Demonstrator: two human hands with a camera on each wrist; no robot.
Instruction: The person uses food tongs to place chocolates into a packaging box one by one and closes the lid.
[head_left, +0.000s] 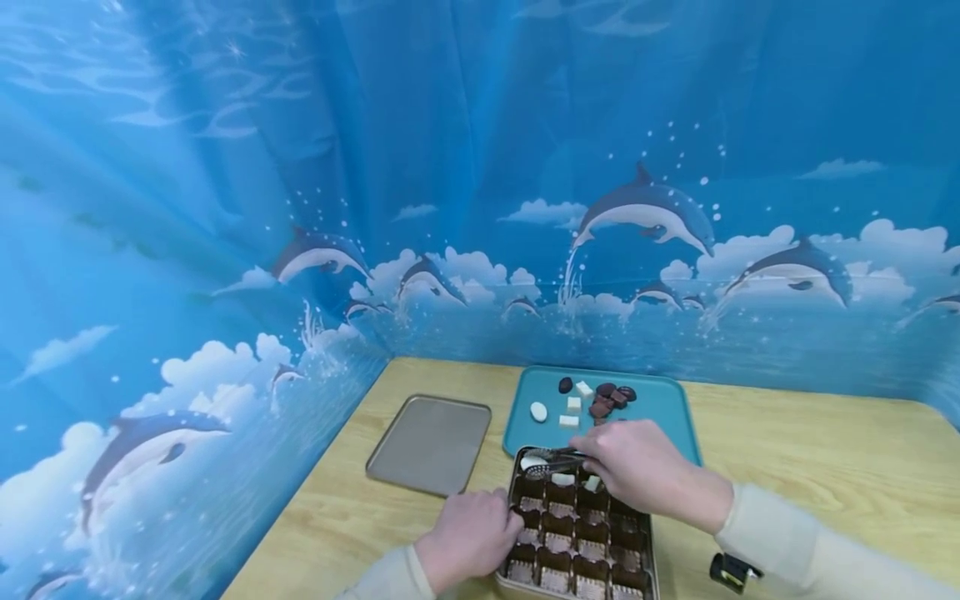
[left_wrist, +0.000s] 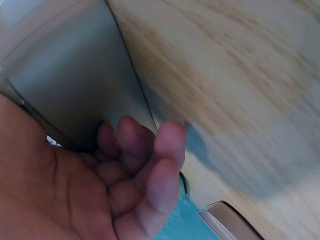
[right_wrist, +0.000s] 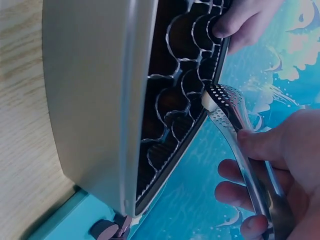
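Note:
A metal box (right_wrist: 90,90) with a brown compartment insert (head_left: 558,525) stands at the table's front. My left hand (head_left: 474,537) grips its left side; the thumb reaches over the rim, and curled fingers (left_wrist: 132,142) lie by the outer wall. In my right hand (head_left: 645,467) is a pair of metal tongs (right_wrist: 252,175) with perforated ends. Between those ends sits a white rounded piece (right_wrist: 209,102), at the far-left compartment in the head view. White pieces (head_left: 562,479) lie in two neighbouring compartments; the nearer rows show bare brown cups.
Behind the box, a teal tray (head_left: 667,417) carries brown chocolates (head_left: 611,398), white blocks (head_left: 573,403) and a white egg-shaped piece (head_left: 538,412). A flat grey-brown tray or lid (head_left: 431,446) lies to the left. Below the right sleeve is a small black device (head_left: 733,572).

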